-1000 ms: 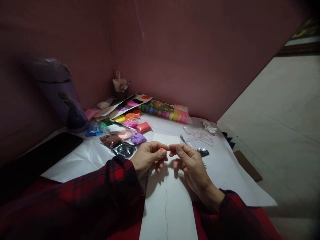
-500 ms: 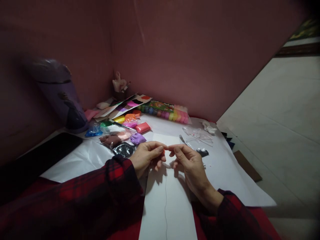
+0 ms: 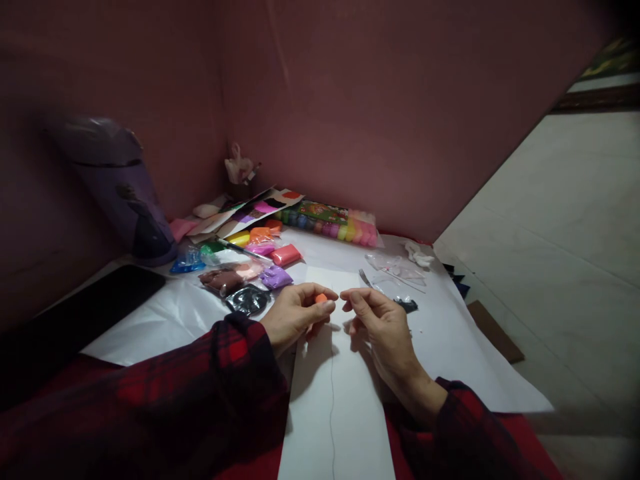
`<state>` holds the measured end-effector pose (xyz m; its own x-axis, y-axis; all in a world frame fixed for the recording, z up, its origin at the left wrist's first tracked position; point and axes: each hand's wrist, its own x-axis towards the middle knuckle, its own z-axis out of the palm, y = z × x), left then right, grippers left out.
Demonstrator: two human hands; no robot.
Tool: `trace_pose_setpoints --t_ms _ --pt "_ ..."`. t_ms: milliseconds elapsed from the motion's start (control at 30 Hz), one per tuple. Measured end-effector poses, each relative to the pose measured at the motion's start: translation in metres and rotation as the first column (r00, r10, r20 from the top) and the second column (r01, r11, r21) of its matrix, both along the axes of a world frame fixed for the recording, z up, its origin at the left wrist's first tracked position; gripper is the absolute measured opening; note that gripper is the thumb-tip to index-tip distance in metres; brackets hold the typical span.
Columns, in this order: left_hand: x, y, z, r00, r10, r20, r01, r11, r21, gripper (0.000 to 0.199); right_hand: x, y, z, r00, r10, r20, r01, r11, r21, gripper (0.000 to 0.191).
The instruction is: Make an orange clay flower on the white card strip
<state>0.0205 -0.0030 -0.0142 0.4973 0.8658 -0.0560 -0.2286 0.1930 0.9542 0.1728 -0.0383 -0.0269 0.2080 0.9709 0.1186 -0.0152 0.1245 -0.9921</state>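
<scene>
Between the thumb and forefinger of my left hand [image 3: 299,315] is a small lump of orange modelling clay [image 3: 321,299]. My right hand [image 3: 377,323] hovers just to the right, its thumb and forefinger pinched close together; whether a tiny bit sits between them is too small to make out. A narrow gap separates the fingertips of the two hands. Below both lies a white paper strip [image 3: 335,407] with a wavy pencil line running along its length. Just beyond my left hand are packets of black clay [image 3: 247,300] and purple clay [image 3: 276,277].
More clay packets, among them a red one [image 3: 286,255], lie at the back left. A bag of colourful clay [image 3: 340,223] rests against the wall. A fork [image 3: 364,277] and clear plastic wrap [image 3: 395,267] lie to the right. At far left stands a purple container [image 3: 120,193].
My fingertips have drawn slightly apart, having touched before. The orange clay now shows on top between my left thumb and forefinger, where it was mostly hidden.
</scene>
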Motion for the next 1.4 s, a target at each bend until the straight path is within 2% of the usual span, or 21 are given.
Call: trace_pose_setpoints --t_ms 233,433,633,800,1133,1400 --pt "-0.001 0.0016 -0.0051 0.997 -0.064 0.039 0.067 0.995 -0.074 0.04 -0.0008 -0.0007 0.0016 1.0 -0.018 0.025 0.018 1.0 -0.001 0.032" --pt "-0.0003 0.0012 -0.0055 0.997 -0.044 0.059 0.049 0.996 -0.078 0.044 -0.0007 -0.0003 0.0009 0.999 -0.021 0.05 0.021 1.0 0.001 0.033" --pt "0.0011 -0.0003 -0.0041 0.987 -0.045 0.155 0.06 0.994 -0.094 0.043 0.0012 0.0005 -0.0007 0.994 -0.06 0.087 0.057 0.998 0.037 0.031" --pt "0.0009 0.0021 -0.0051 0.993 -0.066 0.101 0.075 0.993 -0.094 0.042 0.001 -0.0003 0.0 0.989 -0.075 0.128 0.068 0.996 0.055 0.029" --pt "0.0048 0.0024 -0.0061 1.0 0.024 0.008 -0.025 0.995 0.1 0.038 0.0012 0.0036 -0.007 0.989 -0.063 0.131 0.049 0.993 0.106 0.027" --pt "0.0055 0.0042 -0.0092 0.995 0.067 0.068 -0.068 0.998 0.015 0.045 -0.0018 0.0025 -0.0035 0.983 -0.068 0.168 0.041 0.987 0.157 0.027"
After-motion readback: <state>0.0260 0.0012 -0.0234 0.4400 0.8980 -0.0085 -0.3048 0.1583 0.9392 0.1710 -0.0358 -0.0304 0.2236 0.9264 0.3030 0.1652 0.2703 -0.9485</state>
